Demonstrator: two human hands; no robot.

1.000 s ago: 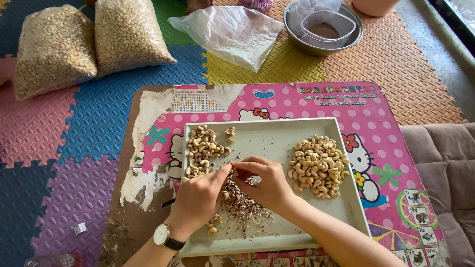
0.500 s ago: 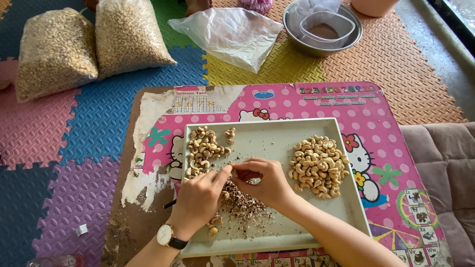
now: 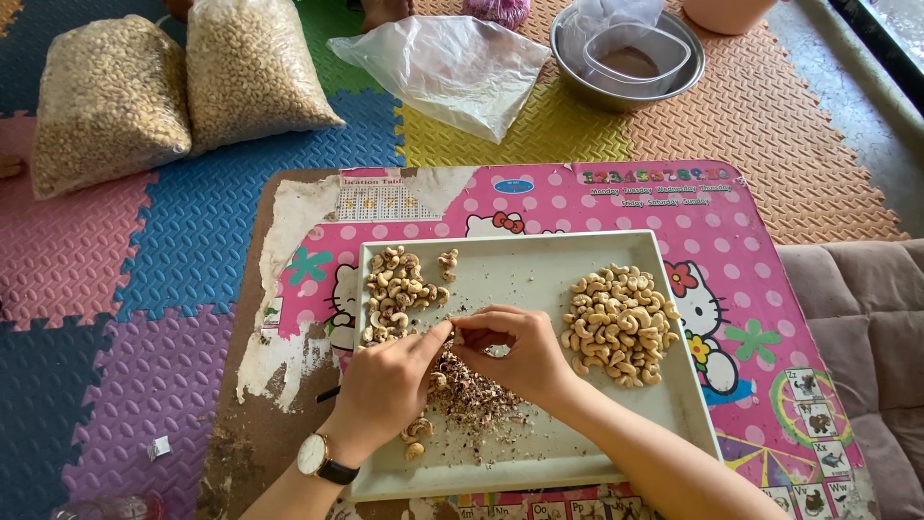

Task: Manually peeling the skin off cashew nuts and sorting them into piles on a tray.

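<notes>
Barely moved since earlier: left hand [image 3: 385,385] and right hand [image 3: 510,351] both pinch, probably one cashew, fingertips meeting mid grey rectangular tray [image 3: 525,265], over brown husk scraps [image 3: 472,395].

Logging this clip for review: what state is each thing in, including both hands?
Left hand: pinching a small nut with the right.
Right hand: fingertips meeting the left's.
Tray: flat on the table, littered with husk bits.
Pale nut pile: heaped, right side.
Mixed nut pile: heaped, left side.
Two nut bags: full.
Clear bag: crumpled.
</notes>
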